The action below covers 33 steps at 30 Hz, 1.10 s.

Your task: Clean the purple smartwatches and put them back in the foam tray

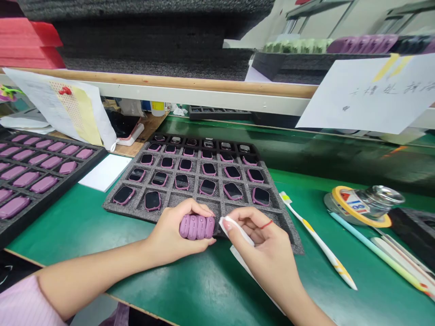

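My left hand point(183, 226) is closed around a row of several purple watch cases point(197, 227), pressed side by side with their edges facing me. Close to its right, my right hand point(261, 237) pinches a folded white wipe point(238, 228) between thumb and fingers. The wipe is near the row, though I cannot tell whether it touches. Under both hands a white sheet or strip point(258, 276) shows in part. Just behind the hands lies a dark foam tray point(288, 226) divided into compartments, many holding purple watches with black screens point(181, 182).
At the left stands another foam tray point(91, 165) of purple cases. A white paper pad point(105, 173) lies between the trays. To the right are a toothbrush point(319, 240), a glass bottle with a tape roll point(360, 206), and a blue-green pen point(377, 253). A shelf edge point(190, 88) crosses above.
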Motion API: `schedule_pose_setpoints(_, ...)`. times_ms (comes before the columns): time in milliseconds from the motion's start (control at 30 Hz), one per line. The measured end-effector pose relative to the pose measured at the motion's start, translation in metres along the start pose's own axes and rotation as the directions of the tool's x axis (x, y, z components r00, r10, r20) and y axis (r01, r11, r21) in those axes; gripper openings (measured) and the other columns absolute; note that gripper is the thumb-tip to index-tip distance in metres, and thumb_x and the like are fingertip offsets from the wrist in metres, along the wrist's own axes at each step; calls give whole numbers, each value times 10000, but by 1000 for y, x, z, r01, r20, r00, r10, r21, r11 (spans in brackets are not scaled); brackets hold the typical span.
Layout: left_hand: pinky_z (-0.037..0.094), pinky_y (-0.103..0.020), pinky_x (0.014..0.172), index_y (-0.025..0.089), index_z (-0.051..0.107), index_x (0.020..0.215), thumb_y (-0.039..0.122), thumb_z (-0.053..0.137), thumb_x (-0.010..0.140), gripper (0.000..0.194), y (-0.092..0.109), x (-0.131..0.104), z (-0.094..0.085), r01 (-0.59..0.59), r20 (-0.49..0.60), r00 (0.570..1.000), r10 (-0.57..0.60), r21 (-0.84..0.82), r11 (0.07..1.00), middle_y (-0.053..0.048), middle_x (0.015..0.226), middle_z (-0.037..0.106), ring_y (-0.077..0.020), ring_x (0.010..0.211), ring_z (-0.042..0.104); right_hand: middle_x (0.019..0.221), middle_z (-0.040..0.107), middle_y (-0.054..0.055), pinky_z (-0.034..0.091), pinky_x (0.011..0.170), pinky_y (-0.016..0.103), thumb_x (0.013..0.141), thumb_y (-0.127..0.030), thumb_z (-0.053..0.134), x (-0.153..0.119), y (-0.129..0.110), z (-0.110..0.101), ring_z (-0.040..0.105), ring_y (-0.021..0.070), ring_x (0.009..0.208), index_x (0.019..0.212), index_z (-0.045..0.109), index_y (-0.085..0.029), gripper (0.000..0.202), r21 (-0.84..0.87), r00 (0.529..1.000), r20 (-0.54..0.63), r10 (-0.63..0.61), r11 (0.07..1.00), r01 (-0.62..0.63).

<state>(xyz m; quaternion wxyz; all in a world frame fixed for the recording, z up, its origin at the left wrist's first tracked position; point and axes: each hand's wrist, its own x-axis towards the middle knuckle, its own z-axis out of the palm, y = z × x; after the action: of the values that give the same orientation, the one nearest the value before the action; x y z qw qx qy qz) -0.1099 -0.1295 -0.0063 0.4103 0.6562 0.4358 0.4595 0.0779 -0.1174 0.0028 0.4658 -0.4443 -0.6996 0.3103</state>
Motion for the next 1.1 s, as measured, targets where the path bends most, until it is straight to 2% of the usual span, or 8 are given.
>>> schedule_pose_setpoints(67, 517, -354, 954, 205, 595, 958, 187, 833, 695, 356, 0, 0, 0, -5, 3, 1000, 5, 3, 1000, -45, 1066, 721, -211, 1045, 690, 661, 673, 10, 544, 535, 221, 840, -263, 646, 0, -2, -1, 668, 140, 576, 765, 612, -198, 105, 57, 995, 8, 100, 993, -100)
schedule_pose_setpoints(233, 519, -348, 962, 207, 596, 959, 155, 807, 698, 340, 0, 0, 2, -22, -5, 1000, 22, 2, 1000, -42, 1071, 722, -213, 1068, 687, 642, 674, 17, 519, 501, 227, 815, -278, 630, -3, -6, 5, 644, 139, 532, 720, 608, -199, 125, 30, 988, 91, 126, 991, -129)
schedule_pose_setpoints(367, 516, -332, 963, 207, 586, 957, 104, 779, 690, 346, 0, 0, 3, -16, -6, 1000, 16, -8, 1000, -37, 1077, 718, -205, 1079, 684, 638, 626, -3, 505, 501, 218, 813, -260, 635, -6, -6, 7, 617, 127, 541, 686, 572, -208, 150, 25, 994, 87, 70, 997, -72)
schedule_pose_setpoints(533, 526, -321, 935, 202, 581, 937, 119, 779, 689, 328, 2, -1, 4, -12, -6, 1000, 12, 5, 1000, -37, 1053, 724, -197, 1032, 696, 677, 630, -1, 513, 514, 218, 832, -237, 627, -7, -2, 8, 627, 123, 560, 723, 569, -206, 128, 25, 997, 75, 36, 999, -38)
schedule_pose_setpoints(767, 523, -348, 946, 202, 577, 934, 107, 772, 676, 337, 2, -1, 4, 3, -23, 1000, -3, -7, 1000, -48, 1061, 723, -215, 1042, 693, 713, 618, -6, 515, 565, 241, 857, -183, 618, -10, 3, 12, 617, 123, 609, 771, 565, -209, 103, -46, 992, 51, -119, 992, 121)
schedule_pose_setpoints(1000, 529, -337, 934, 205, 578, 932, 121, 774, 687, 325, 3, -1, 3, -1, -11, 1000, 1, -14, 1000, -48, 1053, 723, -213, 1036, 695, 711, 624, 2, 523, 572, 245, 861, -185, 619, -9, 6, 13, 629, 130, 630, 765, 559, -213, 117, -60, 988, 26, -153, 986, 154)
schedule_pose_setpoints(1100, 544, -317, 892, 208, 582, 943, 164, 798, 703, 325, 3, -2, 2, -12, 13, 1000, 11, 30, 999, -36, 1032, 726, -195, 970, 705, 708, 650, 19, 543, 562, 250, 840, -216, 631, -1, 7, 13, 648, 143, 622, 745, 586, -204, 106, -21, 997, 13, -77, 997, 77)
